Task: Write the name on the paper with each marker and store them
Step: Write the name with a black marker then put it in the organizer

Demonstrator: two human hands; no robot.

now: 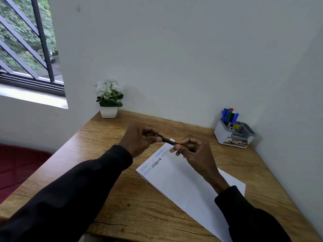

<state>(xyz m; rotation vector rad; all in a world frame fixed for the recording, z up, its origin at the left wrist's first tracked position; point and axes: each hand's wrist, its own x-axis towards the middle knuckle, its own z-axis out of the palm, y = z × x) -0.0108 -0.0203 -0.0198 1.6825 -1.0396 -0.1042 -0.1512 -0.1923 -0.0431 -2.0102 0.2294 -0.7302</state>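
Observation:
A black marker (167, 140) is held level above the far end of the white paper (183, 186). My left hand (139, 138) pinches its left end, and my right hand (194, 151) grips its right part. The paper lies slantwise on the wooden desk (108, 189) and carries the name "Victoria" several times in blue and black near its far edge. A grey and white holder (234, 135) at the back right holds several blue, green, red and black markers (229, 115).
A small white pot with white flowers (109, 98) stands at the desk's back left against the wall. A barred window (26, 46) is at the far left. A dark red seat (17, 168) lies left of the desk.

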